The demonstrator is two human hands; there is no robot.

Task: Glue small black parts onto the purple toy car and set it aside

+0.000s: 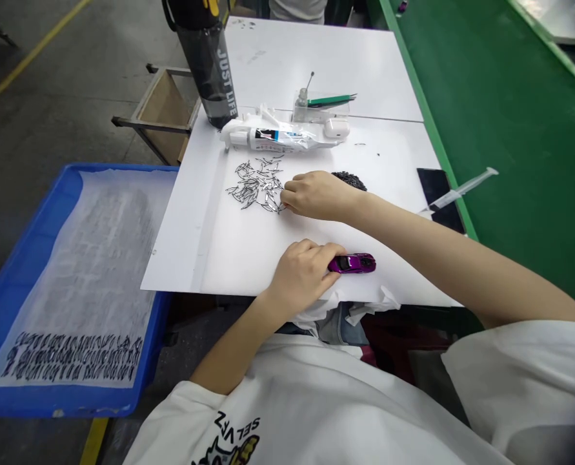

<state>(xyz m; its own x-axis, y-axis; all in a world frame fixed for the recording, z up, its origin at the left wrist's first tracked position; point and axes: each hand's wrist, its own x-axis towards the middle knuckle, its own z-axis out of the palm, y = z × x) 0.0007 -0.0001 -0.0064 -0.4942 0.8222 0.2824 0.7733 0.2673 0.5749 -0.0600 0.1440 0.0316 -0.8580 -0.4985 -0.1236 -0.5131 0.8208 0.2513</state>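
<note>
A small purple toy car (357, 263) rests near the front edge of the white work board (248, 258). My left hand (304, 274) is closed on the car's left end, fingers above and thumb below. Farther up, my right hand (311, 194) has its fingers pinched together at the right side of a loose spread of thin black-edged strips (255, 184). Whatever is between those fingertips is too small to make out. Just behind the right wrist lies a heap of small black pieces (350, 179), partly hidden by the hand and forearm.
A white tube (277, 137), a white earbud case (336, 128), green tweezers (330, 101) and a dark bottle (210, 71) stand along the back. A syringe (461, 190) lies over a phone (435, 184) at right. A blue tray (40, 200) holds paper with rows of black parts.
</note>
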